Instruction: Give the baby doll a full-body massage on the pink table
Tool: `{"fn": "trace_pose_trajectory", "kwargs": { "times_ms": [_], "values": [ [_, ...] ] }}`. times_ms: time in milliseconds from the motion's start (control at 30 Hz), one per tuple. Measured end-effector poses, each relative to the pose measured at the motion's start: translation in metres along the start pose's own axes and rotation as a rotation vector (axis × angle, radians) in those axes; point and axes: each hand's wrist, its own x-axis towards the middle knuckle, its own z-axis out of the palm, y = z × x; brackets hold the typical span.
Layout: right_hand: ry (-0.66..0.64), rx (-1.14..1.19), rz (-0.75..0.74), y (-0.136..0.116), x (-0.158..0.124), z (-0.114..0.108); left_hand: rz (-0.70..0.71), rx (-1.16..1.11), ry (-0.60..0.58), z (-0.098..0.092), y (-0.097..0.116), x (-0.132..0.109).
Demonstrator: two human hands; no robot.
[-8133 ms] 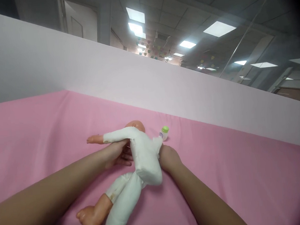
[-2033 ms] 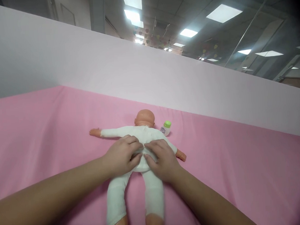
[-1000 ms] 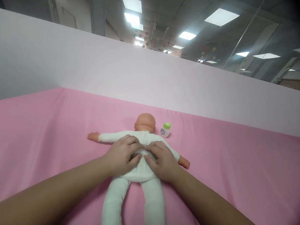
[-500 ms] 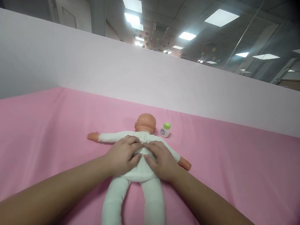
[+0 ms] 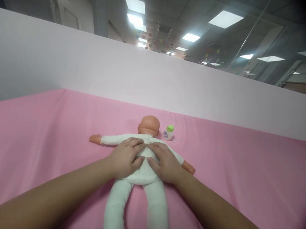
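Note:
A baby doll (image 5: 144, 176) with a white cloth body lies face down, its bald head (image 5: 150, 124) pointing away from me and its arms spread to both sides. My left hand (image 5: 127, 157) rests flat on the left side of the doll's back, thumb apart from the fingers. Opposite it, my right hand (image 5: 165, 162) lies on the right side of the back, also with thumb and fingers apart. The fingertips of both hands come close together near the middle of the back. Just right of the head stands a small clear bottle (image 5: 168, 133) with a green cap.
Under the doll is a pink sheet (image 5: 237, 168) with soft folds. A white wall or panel (image 5: 108, 72) borders it at the back and left. Beyond the panel, ceiling lights (image 5: 225, 19) show behind or reflected in glass.
The doll's head has shifted very slightly to the right. Both hands stay on the back in almost the same place.

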Motion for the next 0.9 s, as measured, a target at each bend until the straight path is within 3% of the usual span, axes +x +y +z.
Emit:
{"fn": "trace_pose_trajectory", "kwargs": {
  "times_ms": [200, 400, 667, 900],
  "values": [
    [0.036, -0.052, -0.006, -0.001, -0.002, 0.002, -0.033, 0.077, 0.027, 0.003, 0.001, -0.003],
    [-0.106, -0.037, 0.006, 0.002, -0.001, -0.001, -0.049, 0.024, -0.044, 0.001, -0.001, 0.000],
    [-0.064, -0.087, 0.042, 0.000, -0.002, 0.001, -0.077, 0.062, -0.053, 0.005, -0.004, -0.002],
    [-0.169, -0.014, 0.063, 0.004, 0.001, -0.001, -0.098, -0.014, -0.055, 0.009, -0.010, 0.002]
  ]
}}
